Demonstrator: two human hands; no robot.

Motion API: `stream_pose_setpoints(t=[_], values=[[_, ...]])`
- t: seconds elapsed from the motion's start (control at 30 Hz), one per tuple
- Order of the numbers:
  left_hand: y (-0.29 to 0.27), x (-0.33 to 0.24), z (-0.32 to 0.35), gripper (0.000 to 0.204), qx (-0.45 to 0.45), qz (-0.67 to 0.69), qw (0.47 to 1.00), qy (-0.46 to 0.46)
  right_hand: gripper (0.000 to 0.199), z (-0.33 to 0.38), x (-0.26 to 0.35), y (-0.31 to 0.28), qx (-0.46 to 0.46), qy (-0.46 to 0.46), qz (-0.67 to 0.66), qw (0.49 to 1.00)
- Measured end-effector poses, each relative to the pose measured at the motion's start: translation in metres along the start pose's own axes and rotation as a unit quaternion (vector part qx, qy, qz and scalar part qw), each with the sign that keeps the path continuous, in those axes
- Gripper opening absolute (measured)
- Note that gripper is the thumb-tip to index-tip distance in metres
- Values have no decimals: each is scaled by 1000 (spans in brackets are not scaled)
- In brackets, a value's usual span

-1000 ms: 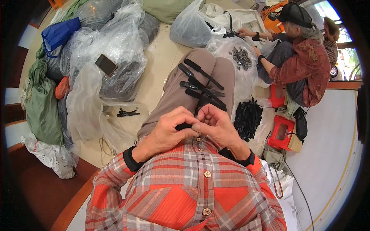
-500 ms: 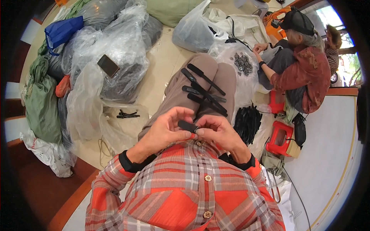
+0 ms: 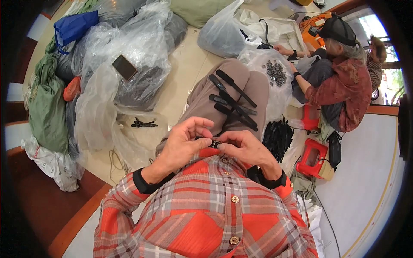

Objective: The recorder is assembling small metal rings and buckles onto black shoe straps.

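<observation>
Low over my lap, a short black strap (image 3: 215,145) with what looks like a small buckle sits between my two hands. My left hand (image 3: 183,142) pinches its left end, thumb in front and index finger arched above. From the other side my right hand (image 3: 244,148) grips the buckle end between thumb and curled fingers. Most of the strap is hidden behind the fingers. Several finished-looking black straps (image 3: 232,101) lie crossed over my thighs, just beyond the hands. Beside my right thigh is a dense pile of black strips (image 3: 277,139).
Small dark metal pieces (image 3: 275,73) lie on clear plastic at the far right, near a seated co-worker (image 3: 337,81). A red stool (image 3: 312,158) stands at right. Plastic-wrapped bundles with a phone (image 3: 124,67) on top fill the left. A few black straps (image 3: 143,124) lie on the floor.
The strap has turned down between my fingers, so less of it shows. The co-worker's far hand has reached away toward the white bag. The whole view has shifted slightly.
</observation>
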State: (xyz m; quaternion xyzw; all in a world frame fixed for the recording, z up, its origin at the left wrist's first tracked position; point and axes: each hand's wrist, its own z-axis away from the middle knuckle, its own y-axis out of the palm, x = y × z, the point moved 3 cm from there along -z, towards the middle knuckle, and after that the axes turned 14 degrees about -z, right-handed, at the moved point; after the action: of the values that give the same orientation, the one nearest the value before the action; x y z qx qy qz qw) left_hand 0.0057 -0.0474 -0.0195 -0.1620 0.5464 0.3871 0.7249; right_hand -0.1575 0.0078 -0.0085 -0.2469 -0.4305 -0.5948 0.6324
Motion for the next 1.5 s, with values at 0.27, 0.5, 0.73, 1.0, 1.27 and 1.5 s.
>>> stream_pose_setpoints(t=[0.27,0.5,0.73,1.0,1.27,1.5], values=[[-15,7,7,29,-35,-193,980,-32,18,-30,1,17,-34,-153,190,969],[-53,17,19,28,-179,6,983,26,14,-56,15,40,-47,-91,100,990],[-121,125,12,20,-222,357,901,-105,22,-93,0,56,37,123,-38,991],[-276,353,40,22,-403,299,808,-307,19,-47,26,5,-103,53,-72,991],[-322,442,76,20,-515,-157,810,-232,19,-11,39,-30,-227,2,-86,970],[-301,364,-13,43,-327,-531,732,-274,18,-7,37,-56,-341,-9,-79,937]])
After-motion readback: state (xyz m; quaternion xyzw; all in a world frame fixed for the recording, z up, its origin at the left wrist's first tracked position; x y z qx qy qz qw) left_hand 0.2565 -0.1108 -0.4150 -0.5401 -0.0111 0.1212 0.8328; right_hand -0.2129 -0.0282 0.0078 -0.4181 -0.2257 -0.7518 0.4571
